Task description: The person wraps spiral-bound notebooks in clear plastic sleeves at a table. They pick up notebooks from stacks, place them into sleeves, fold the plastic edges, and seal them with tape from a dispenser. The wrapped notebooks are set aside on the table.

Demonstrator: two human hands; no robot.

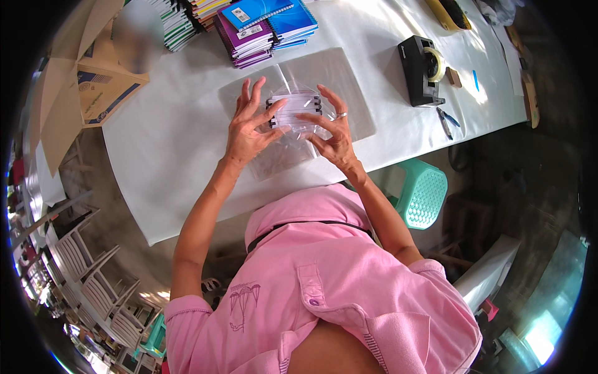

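Observation:
A small bundle of spiral notebooks (295, 107) lies on the table in front of me, white page edges upward and black coils at both ends. Clear plastic wrap (288, 148) covers it loosely and gathers on its near side. At the left end, my left hand (252, 121) has thumb and index finger closed on the plastic over the bundle, the other fingers raised and spread. My right hand (333, 132), with a ring on one finger, grips the plastic at the right end between thumb and index. A flat clear plastic sheet (349, 93) lies underneath.
Notebook stacks, purple (249, 50) and blue (293, 28), stand at the far side. An open cardboard box (109, 93) is at the left. A black tape dispenser (414, 71) and blue-handled pliers (445, 121) lie at the right. A green stool (423, 193) stands below the table edge.

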